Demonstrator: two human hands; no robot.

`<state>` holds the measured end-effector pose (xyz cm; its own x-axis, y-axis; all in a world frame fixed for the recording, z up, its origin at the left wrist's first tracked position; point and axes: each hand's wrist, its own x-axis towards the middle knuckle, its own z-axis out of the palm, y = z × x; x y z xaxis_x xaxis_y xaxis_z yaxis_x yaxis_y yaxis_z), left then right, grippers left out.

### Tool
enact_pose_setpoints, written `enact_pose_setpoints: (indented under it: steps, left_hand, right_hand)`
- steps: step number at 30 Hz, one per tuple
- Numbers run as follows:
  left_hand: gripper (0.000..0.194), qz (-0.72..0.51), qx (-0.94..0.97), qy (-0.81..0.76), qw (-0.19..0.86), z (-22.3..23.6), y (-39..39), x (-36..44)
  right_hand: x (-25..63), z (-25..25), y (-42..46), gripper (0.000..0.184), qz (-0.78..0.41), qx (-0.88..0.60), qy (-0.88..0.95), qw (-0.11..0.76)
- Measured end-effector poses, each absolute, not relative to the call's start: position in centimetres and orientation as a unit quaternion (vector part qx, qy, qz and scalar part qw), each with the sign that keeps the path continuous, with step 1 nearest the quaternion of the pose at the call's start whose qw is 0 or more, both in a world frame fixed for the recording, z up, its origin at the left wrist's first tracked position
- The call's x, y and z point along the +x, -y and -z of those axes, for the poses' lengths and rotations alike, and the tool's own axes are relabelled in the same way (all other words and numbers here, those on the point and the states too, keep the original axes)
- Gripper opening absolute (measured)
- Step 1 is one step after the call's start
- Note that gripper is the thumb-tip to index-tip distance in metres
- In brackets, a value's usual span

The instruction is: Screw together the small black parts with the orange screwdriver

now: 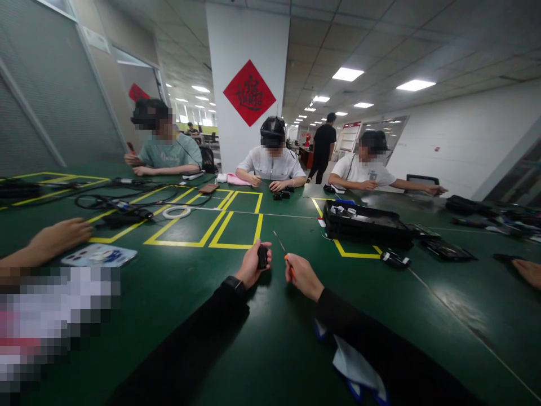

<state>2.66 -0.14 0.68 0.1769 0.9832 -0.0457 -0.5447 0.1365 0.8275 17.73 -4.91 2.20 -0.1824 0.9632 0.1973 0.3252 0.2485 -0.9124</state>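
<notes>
My left hand [252, 265] is closed around a small black device [262, 257], whose exact kind I cannot make out. A dark watch sits on that wrist. Just to the right, my right hand [302, 275] grips a screwdriver [287, 258] by its orange handle. The thin metal shaft points up and to the left, and its tip is apart from the black device. Both hands are over the green table [236, 338], near the middle of the view.
A black tray [366, 223] with small parts stands ahead to the right, a black piece [395, 259] beside it. Left lie a cable coil [176, 212], black cables and a phone [100, 255]. Co-workers sit opposite; other people's hands [63, 237] reach in at both sides.
</notes>
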Motion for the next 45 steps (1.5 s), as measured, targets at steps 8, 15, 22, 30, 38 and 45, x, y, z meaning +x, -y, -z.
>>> enact_pose_setpoints:
  steps: [8,15,22,30,38,45]
  left_hand:
    - [0.040,-0.541,0.439,-0.299,0.653,-0.5,-0.6,1.9]
    - [0.039,-0.553,0.466,-0.312,0.616,-0.9,-0.2,2.1]
    - [0.036,-0.541,0.490,-0.319,0.605,-0.7,0.0,2.1]
    - [0.034,-0.535,0.486,-0.311,0.618,-0.7,-0.1,1.8]
    - [0.022,-0.527,0.487,-0.313,0.623,-0.9,0.2,2.0]
    - [0.025,-0.525,0.470,-0.314,0.636,-1.0,0.2,2.1]
  right_hand:
    - [19.6,-1.4,5.5,0.032,-0.357,-0.469,0.668,0.455]
    - [19.8,-1.6,5.3,0.029,-0.332,-0.494,0.660,0.458]
    - [20.0,-2.0,5.6,0.025,-0.320,-0.507,0.651,0.465]
    - [19.9,-2.1,5.7,0.020,-0.295,-0.503,0.649,0.489]
    - [19.7,-2.6,6.5,0.017,-0.216,-0.439,0.645,0.587]
    - [19.6,-2.9,7.0,0.012,-0.185,-0.418,0.670,0.585]
